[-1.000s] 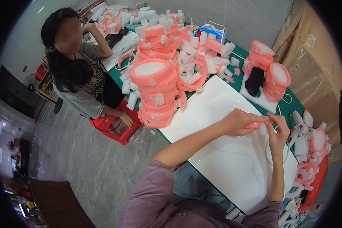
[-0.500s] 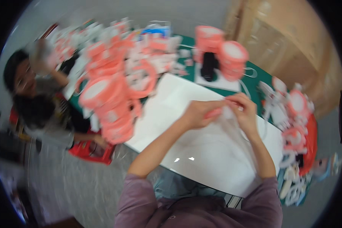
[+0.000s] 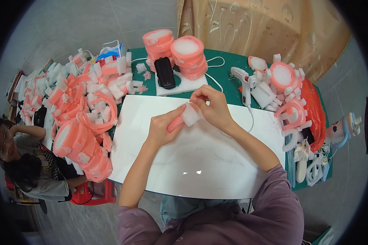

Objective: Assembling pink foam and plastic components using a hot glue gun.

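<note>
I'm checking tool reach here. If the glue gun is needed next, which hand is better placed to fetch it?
Probably the right hand. The glue gun lies on the green table to its right, near it. The left hand grips the pink foam strip and would have to cross over.

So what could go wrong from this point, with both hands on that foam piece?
The white foam block sits pinched between the left hand and right hand against a pink foam strip; it might slip or end up crooked. The glue gun lies close by the right forearm, its cord trailing over the white board, so an elbow could snag it.
</note>
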Motion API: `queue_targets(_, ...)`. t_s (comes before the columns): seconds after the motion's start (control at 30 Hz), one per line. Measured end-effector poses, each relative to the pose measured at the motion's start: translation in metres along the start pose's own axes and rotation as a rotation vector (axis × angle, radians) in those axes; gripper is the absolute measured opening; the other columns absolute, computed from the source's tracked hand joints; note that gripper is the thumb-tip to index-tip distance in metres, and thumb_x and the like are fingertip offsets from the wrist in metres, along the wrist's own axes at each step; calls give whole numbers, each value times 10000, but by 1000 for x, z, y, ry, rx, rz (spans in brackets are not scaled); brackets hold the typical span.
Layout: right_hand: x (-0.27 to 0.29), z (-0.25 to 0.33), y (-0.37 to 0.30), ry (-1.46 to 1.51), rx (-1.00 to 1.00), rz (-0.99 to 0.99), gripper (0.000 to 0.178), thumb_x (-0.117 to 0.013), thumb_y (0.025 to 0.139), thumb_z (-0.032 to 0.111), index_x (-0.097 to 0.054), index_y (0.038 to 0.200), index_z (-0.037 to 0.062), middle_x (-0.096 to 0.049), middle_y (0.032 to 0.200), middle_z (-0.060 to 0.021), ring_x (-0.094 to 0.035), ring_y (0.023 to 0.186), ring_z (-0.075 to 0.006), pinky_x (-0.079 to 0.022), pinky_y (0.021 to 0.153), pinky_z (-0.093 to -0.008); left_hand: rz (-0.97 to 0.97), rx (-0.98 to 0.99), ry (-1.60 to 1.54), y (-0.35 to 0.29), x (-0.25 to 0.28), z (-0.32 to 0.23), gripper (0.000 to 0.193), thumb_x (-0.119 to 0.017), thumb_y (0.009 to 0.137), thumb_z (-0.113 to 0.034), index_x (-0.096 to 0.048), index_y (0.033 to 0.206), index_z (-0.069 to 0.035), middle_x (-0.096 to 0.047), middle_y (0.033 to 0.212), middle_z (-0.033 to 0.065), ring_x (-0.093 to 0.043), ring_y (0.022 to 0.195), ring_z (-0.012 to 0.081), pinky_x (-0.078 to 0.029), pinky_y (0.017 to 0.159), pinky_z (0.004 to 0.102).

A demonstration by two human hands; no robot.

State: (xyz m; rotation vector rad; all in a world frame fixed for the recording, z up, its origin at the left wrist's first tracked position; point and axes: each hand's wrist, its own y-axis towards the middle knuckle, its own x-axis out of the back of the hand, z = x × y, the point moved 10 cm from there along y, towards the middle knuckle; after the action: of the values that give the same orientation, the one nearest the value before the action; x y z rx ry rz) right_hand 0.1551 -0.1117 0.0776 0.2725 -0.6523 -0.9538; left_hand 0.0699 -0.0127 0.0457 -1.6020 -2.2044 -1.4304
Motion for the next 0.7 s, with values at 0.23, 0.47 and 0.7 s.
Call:
queue_targets(0.23, 45, 12, 12, 89, 69, -146, 43, -545, 808, 27, -546, 786, -10, -550, 702, -31, -505, 613, -84, -419, 572, -210, -3, -32, 3, -1, 0, -1, 494, -648, 603, -50, -575, 1090, -81, -628, 929, 156, -628, 737, 290, -507, 643, 307)
queue_targets(0.47, 155, 76, -8, 16, 320, -278, 115, -504, 850, 61, -532, 760, -4, -507, 645, 19, -472, 544, -39, -361, 484, -164, 19, 7, -31, -2, 0, 6, 462, -657, 629, -86, -552, 1077, -39, -623, 911, 188, -634, 738, 310, -503, 666, 317)
queue_targets(0.7, 109, 113, -1, -352, 407, -211, 175, -575, 770, 29, -582, 945, 18, -609, 877, -81, -580, 795, -204, -440, 712, -274, -28, 0, -1, -2, 0, 7, 455, -651, 609, -74, -558, 1054, -76, -630, 854, 137, -606, 623, 295, -497, 578, 313)
